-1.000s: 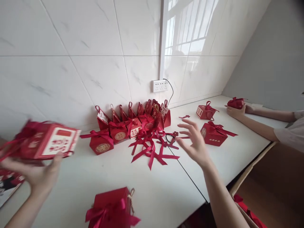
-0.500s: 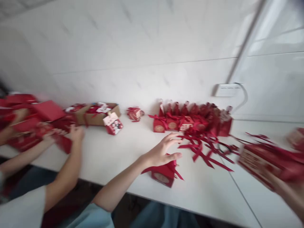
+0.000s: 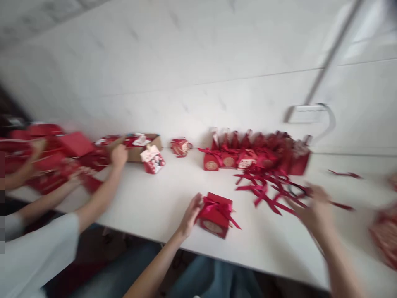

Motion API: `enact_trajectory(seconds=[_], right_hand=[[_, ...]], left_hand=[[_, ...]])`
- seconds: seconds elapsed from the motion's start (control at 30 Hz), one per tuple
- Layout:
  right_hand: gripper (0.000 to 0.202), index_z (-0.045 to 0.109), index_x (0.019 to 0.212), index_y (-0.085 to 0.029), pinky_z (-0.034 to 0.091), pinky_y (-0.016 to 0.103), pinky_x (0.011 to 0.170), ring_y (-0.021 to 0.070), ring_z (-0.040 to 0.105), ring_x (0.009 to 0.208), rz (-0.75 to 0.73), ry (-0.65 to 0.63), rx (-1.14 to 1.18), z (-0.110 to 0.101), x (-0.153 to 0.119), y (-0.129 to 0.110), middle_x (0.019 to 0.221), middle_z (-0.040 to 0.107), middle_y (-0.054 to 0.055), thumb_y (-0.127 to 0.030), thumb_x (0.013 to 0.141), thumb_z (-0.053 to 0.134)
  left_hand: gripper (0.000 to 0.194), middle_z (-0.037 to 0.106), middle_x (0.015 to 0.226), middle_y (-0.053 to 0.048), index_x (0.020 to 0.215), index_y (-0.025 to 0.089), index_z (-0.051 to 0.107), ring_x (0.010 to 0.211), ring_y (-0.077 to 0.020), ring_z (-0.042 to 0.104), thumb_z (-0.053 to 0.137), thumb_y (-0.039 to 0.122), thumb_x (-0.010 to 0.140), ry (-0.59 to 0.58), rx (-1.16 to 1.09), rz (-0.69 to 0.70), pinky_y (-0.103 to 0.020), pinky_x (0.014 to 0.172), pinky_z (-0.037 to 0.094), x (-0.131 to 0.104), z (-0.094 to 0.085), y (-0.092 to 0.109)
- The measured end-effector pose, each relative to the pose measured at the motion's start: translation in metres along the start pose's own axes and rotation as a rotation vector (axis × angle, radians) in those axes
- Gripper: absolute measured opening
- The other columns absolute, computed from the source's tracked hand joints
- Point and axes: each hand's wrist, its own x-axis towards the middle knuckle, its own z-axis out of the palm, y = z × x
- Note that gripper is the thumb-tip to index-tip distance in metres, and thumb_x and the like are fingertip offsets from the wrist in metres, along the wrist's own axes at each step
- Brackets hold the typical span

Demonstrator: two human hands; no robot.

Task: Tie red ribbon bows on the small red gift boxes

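A small red gift box with a bright ribbon bow stands near the table's front edge. Beside its left face is my left hand, fingers stretched out and seemingly touching the box. My right hand hangs over the right end of a loose heap of red ribbons, blurred, thumb and fingers apart. A dark loop lies among the ribbons near those fingertips. Another red box, smeared by motion, is at the right edge.
Rows of red gift boxes stand against the wall. At left, a co-worker's hand is by a cardboard box, with red bags further left. A patterned pouch and a white socket strip also show.
My right hand has let go of the red box at the right and moved left to the ribbons. My left hand has come down from above the bowed box to its left side.
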Motion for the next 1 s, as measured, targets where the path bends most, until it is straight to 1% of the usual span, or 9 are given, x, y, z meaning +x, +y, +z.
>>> enact_trajectory(seconds=[0.07,0.17,0.27,0.37,0.47,0.6,0.77,0.9,1.0], right_hand=[[0.075,0.042,0.133,-0.004,0.046,0.05,0.093,0.0347,0.044,0.124,0.28,0.011,-0.155,-0.006,-0.02,0.014,0.135,0.042,0.024,-0.052,0.079,0.061],[0.109,0.027,0.14,0.004,0.033,0.056,0.101,0.0466,0.02,0.134,0.582,-0.017,-0.302,0.005,-0.021,0.032,0.144,0.021,0.035,-0.053,0.061,0.076],[0.112,0.017,0.146,-0.007,0.026,0.055,0.105,0.0457,0.013,0.137,0.702,-0.069,-0.349,0.022,0.001,0.049,0.149,0.013,0.029,-0.053,0.062,0.075],[0.101,0.016,0.146,-0.01,0.024,0.058,0.104,0.0456,0.018,0.135,0.739,-0.099,-0.355,0.03,0.02,0.057,0.149,0.018,0.027,-0.05,0.07,0.069],[0.067,0.037,0.138,-0.01,0.025,0.055,0.104,0.0402,0.032,0.131,0.669,-0.15,-0.322,0.036,0.025,0.052,0.138,0.039,0.025,-0.039,0.082,0.061],[0.028,0.057,0.115,-0.014,0.038,0.047,0.098,0.0257,0.051,0.115,0.439,-0.262,-0.204,0.058,0.022,0.022,0.121,0.056,0.012,-0.027,0.09,0.054],[0.017,0.063,0.103,-0.016,0.045,0.043,0.093,0.0207,0.057,0.106,0.098,-0.485,0.023,0.097,0.04,-0.028,0.11,0.063,0.007,-0.024,0.09,0.055],[0.017,0.064,0.102,-0.015,0.048,0.042,0.09,0.02,0.061,0.1,-0.097,-0.653,0.207,0.136,0.087,-0.065,0.106,0.065,0.007,-0.023,0.087,0.06],[0.033,0.059,0.115,-0.015,0.047,0.045,0.092,0.0227,0.059,0.106,-0.166,-0.707,0.331,0.167,0.119,-0.092,0.118,0.061,0.009,-0.025,0.084,0.065]], left_hand=[[0.072,0.037,0.146,-0.01,0.136,0.023,0.04,0.135,-0.0287,0.033,0.056,0.058,0.076,-0.04,-0.042,-0.028,-0.04,0.112,0.026,0.004,-0.001,-0.006],[0.072,0.048,0.138,-0.01,0.133,0.021,0.045,0.13,-0.0308,0.04,0.058,0.059,0.073,-0.01,-0.011,-0.097,-0.042,0.11,0.03,0.013,-0.007,-0.013],[0.071,0.051,0.136,-0.009,0.128,0.022,0.051,0.129,-0.0311,0.041,0.058,0.063,0.071,0.008,0.048,-0.09,-0.04,0.108,0.034,0.016,-0.01,-0.015],[0.072,0.054,0.134,-0.008,0.125,0.021,0.054,0.129,-0.0311,0.042,0.057,0.066,0.07,0.024,0.072,-0.09,-0.04,0.107,0.035,0.014,-0.008,-0.012],[0.073,0.056,0.13,-0.01,0.128,0.02,0.052,0.125,-0.0314,0.046,0.055,0.067,0.071,0.035,0.023,-0.122,-0.041,0.103,0.04,0.012,-0.005,-0.009],[0.072,0.061,0.123,-0.012,0.126,0.019,0.052,0.118,-0.0313,0.053,0.057,0.065,0.071,0.089,-0.097,-0.182,-0.039,0.096,0.046,0.011,-0.001,-0.005],[0.066,0.066,0.113,-0.012,0.115,0.018,0.06,0.109,-0.0299,0.059,0.062,0.064,0.068,0.143,-0.216,-0.183,-0.038,0.091,0.047,0.008,0.005,0.002],[0.069,0.069,0.106,-0.013,0.11,0.017,0.061,0.106,-0.0294,0.061,0.058,0.07,0.067,0.209,-0.288,-0.167,-0.04,0.091,0.047,0.01,0.005,0.001],[0.071,0.068,0.106,-0.013,0.11,0.017,0.06,0.105,-0.0285,0.062,0.054,0.073,0.068,0.258,-0.291,-0.152,-0.04,0.092,0.047,0.011,0.003,-0.003]])
